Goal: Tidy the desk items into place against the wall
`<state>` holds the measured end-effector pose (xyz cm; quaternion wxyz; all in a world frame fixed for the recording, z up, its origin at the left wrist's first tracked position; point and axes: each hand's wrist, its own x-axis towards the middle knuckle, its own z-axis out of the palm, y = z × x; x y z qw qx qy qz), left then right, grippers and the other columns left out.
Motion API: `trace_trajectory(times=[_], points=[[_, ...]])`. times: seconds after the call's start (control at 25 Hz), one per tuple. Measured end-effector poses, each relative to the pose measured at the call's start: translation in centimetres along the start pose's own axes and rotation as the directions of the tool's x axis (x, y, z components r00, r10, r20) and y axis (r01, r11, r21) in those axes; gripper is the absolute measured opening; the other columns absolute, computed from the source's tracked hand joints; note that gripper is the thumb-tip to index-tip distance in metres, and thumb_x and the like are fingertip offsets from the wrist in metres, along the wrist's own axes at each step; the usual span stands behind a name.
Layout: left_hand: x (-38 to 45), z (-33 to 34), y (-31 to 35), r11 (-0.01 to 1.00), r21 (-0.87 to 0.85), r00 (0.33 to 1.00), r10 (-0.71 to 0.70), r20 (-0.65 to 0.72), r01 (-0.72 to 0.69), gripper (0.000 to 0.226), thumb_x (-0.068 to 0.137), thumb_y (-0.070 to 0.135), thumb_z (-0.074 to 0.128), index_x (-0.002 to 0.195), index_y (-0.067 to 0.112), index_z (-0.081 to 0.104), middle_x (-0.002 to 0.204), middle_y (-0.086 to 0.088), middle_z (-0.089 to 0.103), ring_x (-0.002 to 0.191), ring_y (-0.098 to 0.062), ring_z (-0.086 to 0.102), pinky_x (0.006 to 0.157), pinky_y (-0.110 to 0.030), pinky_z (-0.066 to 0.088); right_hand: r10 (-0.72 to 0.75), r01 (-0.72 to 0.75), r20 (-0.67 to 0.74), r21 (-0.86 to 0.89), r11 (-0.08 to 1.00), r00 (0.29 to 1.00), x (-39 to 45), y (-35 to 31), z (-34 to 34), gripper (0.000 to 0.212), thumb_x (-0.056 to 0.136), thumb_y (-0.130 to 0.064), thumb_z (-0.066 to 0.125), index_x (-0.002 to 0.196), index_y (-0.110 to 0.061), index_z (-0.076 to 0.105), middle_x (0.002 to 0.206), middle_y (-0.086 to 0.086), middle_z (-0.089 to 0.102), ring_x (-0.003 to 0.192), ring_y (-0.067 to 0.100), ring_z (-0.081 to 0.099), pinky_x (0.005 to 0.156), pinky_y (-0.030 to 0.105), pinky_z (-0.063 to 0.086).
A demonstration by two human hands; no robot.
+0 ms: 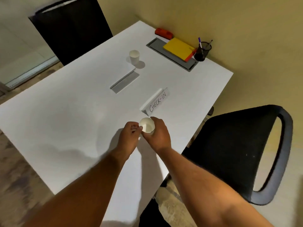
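Nearest the tabletop's front edge, the right hand (158,135) curled round a small white paper cup (147,125), open end up, while the left hand (129,136) pinched its rim with thumb and fingertips. Just beyond it stood a folded white paper tent card (155,102) lettered "CHECK-IN", and further in, a second blank white tent card (125,81). Past that, a second white paper cup (134,56) stood upright mid-table. Along the white tabletop's (65,108) far edge by the wall lay a grey cable tray (157,45) bearing a yellow notepad (178,48), with a black mesh pen holder (202,51) beside it and a red stapler (164,33) near the far corner.
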<state>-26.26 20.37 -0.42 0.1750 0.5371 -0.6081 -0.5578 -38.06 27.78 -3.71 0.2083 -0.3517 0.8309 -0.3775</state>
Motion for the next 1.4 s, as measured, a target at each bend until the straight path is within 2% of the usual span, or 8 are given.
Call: trace_trajectory(times=[0.12,0.24,0.4,0.56,0.76,1.12,1.28,1.4], points=[[3.4,1.4,0.4,0.997,0.072,0.996,-0.028,-0.088,0.034,0.018,0.102,0.02,0.065,0.114,0.007,0.06,0.102,-0.005,0.069,0.092,-0.024,0.066,0.072,-0.024,0.05,-0.027,0.028,0.106,-0.009,1.0,0.994,4.7,1.1,0.8,0.067,0.077,-0.057,0.078,0.136,-0.034,0.056,0.128,-0.009,0.06,0.119,0.014,0.06,0.091,0.038,0.056],[6.0,2.3,0.4,0.972,0.205,0.98,0.147,-0.134,-0.118,0.013,0.098,0.005,0.067,0.109,0.0,0.063,0.102,-0.014,0.07,0.096,-0.032,0.066,0.085,-0.039,0.056,-0.106,0.109,0.117,-0.019,0.994,0.987,8.7,1.5,1.4,0.071,0.078,-0.052,0.08,0.14,-0.028,0.056,0.13,-0.005,0.06,0.12,0.018,0.06,0.093,0.038,0.056],[6.6,2.6,-1.0,0.905,0.376,0.961,0.255,-0.108,-0.198,0.023,0.098,0.004,0.065,0.12,0.008,0.071,0.125,-0.008,0.071,0.103,-0.026,0.069,0.094,-0.031,0.054,-0.167,0.186,0.182,-0.089,0.979,0.969,10.7,2.3,2.6,0.075,0.077,-0.051,0.08,0.143,-0.027,0.054,0.13,-0.001,0.055,0.118,0.022,0.06,0.088,0.039,0.058],[7.5,2.3,-1.4,0.911,0.393,0.98,0.176,-0.096,-0.125,0.033,0.099,0.007,0.065,0.132,0.012,0.066,0.135,-0.005,0.066,0.103,-0.021,0.067,0.097,-0.031,0.054,-0.174,0.217,0.251,-0.152,0.964,0.952,12.6,2.2,3.4,0.076,0.074,-0.05,0.081,0.142,-0.03,0.053,0.125,0.001,0.049,0.113,0.027,0.061,0.081,0.042,0.061],[8.0,3.0,-1.4,0.926,0.374,0.993,0.09,-0.083,-0.052,0.036,0.102,0.011,0.06,0.137,0.018,0.062,0.141,-0.001,0.061,0.107,-0.018,0.065,0.097,-0.023,0.048,-0.14,0.204,0.352,-0.151,0.967,0.926,13.7,2.7,3.4,0.084,0.075,-0.047,0.086,0.148,-0.033,0.046,0.13,0.0,0.05,0.112,0.027,0.065,0.086,0.041,0.061],[8.4,2.7,-1.4,0.866,0.487,0.988,0.148,-0.039,-0.111,0.046,0.101,0.018,0.065,0.146,0.018,0.055,0.141,-0.008,0.059,0.116,-0.027,0.066,0.102,-0.04,0.055,-0.049,0.093,0.377,-0.1,0.991,0.925,13.0,2.2,1.4,0.075,0.083,-0.009,0.066,0.153,-0.023,0.041,0.142,0.004,0.049,0.123,0.031,0.061,0.097,0.046,0.056],[7.8,2.3,-0.8,0.837,0.538,0.984,0.165,-0.068,-0.103,0.052,0.098,0.018,0.069,0.148,0.015,0.055,0.147,-0.011,0.058,0.134,-0.029,0.055,0.111,-0.043,0.049,0.012,0.033,0.384,-0.11,0.993,0.923,10.3,2.9,0.0,0.074,0.085,-0.01,0.062,0.153,-0.025,0.037,0.142,0.003,0.048,0.125,0.029,0.059,0.098,0.047,0.055],[6.8,1.8,-0.9,0.769,0.61,0.964,0.264,-0.033,-0.189,0.049,0.096,0.012,0.071,0.143,0.005,0.059,0.14,-0.017,0.063,0.13,-0.034,0.06,0.11,-0.045,0.05,0.067,-0.02,0.329,-0.146,0.989,0.942,8.6,3.9,-0.5,0.071,0.089,-0.012,0.063,0.154,-0.021,0.036,0.144,0.004,0.046,0.129,0.029,0.057,0.1,0.049,0.053]])
